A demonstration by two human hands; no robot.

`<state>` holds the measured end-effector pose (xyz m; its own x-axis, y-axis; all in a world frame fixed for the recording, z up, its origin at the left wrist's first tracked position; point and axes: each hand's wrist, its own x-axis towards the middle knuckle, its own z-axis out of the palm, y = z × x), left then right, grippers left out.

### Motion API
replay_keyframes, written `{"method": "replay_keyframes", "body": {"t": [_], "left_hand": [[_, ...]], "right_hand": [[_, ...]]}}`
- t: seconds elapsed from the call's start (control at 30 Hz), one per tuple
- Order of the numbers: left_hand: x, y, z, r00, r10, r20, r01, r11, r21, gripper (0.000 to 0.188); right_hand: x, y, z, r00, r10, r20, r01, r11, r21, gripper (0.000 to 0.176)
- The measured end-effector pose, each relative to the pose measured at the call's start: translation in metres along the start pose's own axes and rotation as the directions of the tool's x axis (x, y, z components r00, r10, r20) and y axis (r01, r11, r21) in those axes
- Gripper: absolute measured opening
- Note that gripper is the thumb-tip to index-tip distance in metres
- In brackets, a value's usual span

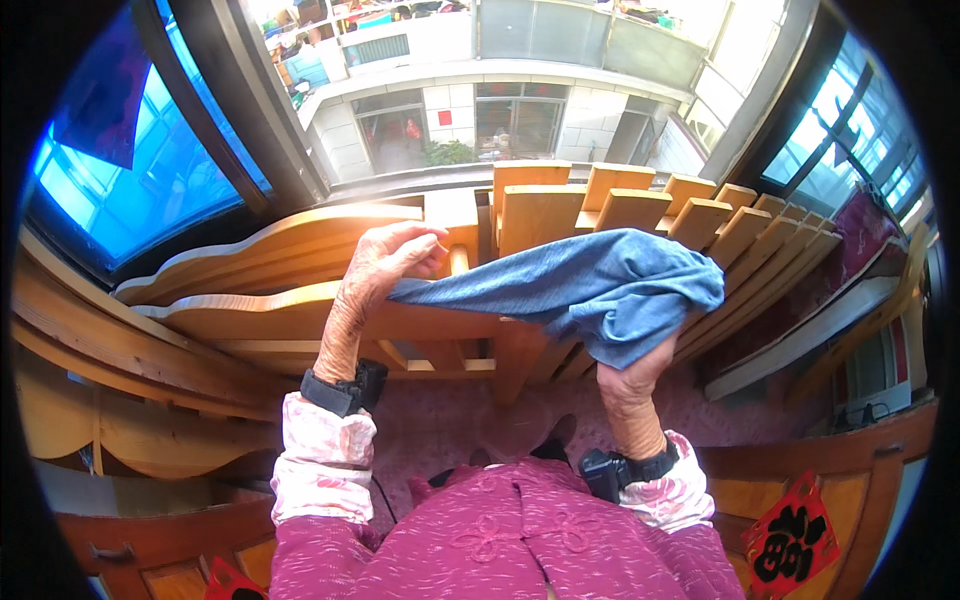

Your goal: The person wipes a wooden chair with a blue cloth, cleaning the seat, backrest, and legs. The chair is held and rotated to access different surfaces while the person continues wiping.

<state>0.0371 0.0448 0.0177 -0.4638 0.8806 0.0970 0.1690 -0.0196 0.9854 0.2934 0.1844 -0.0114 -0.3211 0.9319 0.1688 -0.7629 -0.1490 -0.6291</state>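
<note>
A crumpled blue cloth [600, 285] stretches across the view above the wooden furniture. My right hand [637, 371] grips its bunched right part from below, with the fingers hidden under the folds. Toward the left the cloth narrows to a point that meets the heel of my left hand [397, 259] in the picture. The left fingers are curled in with the thumb against them. Whether they hold the cloth's tip cannot be seen. Beneath the cloth lies a wavy-edged wooden board [300, 307].
Upright wooden slats [637, 206] stand in rows toward the right. Dark-framed window panes [172, 150] flank the opening ahead, beyond which a white building [450, 112] shows. Behind me are brown doors [787, 480] with red paper decorations [795, 540]. A pinkish floor [465, 412] lies below.
</note>
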Motion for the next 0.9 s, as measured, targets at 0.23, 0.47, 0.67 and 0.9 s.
{"method": "replay_keyframes", "body": {"t": [0.23, 0.47, 0.67, 0.9], "left_hand": [[0.003, 0.009, -0.002, 0.977, -0.092, 0.191, 0.05, 0.975, 0.216, 0.03], [-0.001, 0.005, 0.028, 0.961, 0.201, 0.19, -0.263, 0.452, 0.852, 0.034], [-0.003, 0.003, 0.032, 0.989, 0.13, 0.07, -0.119, 0.424, 0.898, 0.04], [-0.001, -0.011, 0.059, 0.986, 0.149, -0.079, 0.036, 0.272, 0.962, 0.039]], "right_hand": [[-0.007, -0.062, -0.036, 0.992, -0.092, 0.084, 0.077, 0.982, 0.172, 0.055], [-0.012, -0.026, -0.012, 0.955, -0.061, 0.29, 0.203, 0.848, -0.49, 0.044], [-0.008, 0.034, 0.027, 0.625, 0.234, 0.745, 0.777, -0.097, -0.622, 0.036], [-0.001, 0.052, 0.042, 0.726, 0.303, 0.617, 0.684, -0.231, -0.692, 0.031]]}}
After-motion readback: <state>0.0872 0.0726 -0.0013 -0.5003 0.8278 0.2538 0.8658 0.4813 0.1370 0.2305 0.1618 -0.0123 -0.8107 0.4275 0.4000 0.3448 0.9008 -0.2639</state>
